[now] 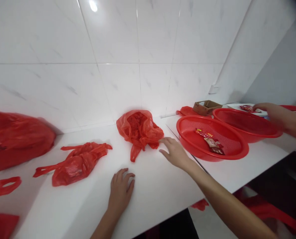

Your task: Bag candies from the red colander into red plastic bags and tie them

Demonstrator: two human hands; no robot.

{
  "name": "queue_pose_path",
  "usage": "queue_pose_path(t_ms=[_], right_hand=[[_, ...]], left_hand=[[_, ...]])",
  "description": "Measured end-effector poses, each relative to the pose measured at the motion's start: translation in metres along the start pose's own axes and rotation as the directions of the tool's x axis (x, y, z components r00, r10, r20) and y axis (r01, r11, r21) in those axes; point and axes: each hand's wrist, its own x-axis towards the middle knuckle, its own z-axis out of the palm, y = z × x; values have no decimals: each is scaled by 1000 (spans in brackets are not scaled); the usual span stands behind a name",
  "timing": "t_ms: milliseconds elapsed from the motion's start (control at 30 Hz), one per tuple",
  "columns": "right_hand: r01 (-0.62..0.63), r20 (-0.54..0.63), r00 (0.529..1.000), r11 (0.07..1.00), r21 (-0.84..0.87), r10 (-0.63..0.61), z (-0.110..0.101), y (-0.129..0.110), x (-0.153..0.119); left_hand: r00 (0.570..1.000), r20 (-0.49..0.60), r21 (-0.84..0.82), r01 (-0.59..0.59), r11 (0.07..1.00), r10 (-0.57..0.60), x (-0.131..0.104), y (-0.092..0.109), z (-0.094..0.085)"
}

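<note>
While left hand (120,189) lies flat, right fingers (166,141) spread, touch red bag (140,129).

Crumpled red plastic bag (140,130), thin and translucent, bulging with small red packets dimly visible inside. Mouth loosely gathered, one twisted tail drooping toward the front. Sitting upright on the white bench (152,189) close to the tiled wall, just left of the red baskets.
</note>
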Motion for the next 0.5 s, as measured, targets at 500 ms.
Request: queue_pose_path(t_ms=[500], right_hand=[[-102, -302, 883, 775, 624, 360, 36, 29, 45]], left_hand=[[999, -39, -65, 20, 998, -22, 0, -3, -1]])
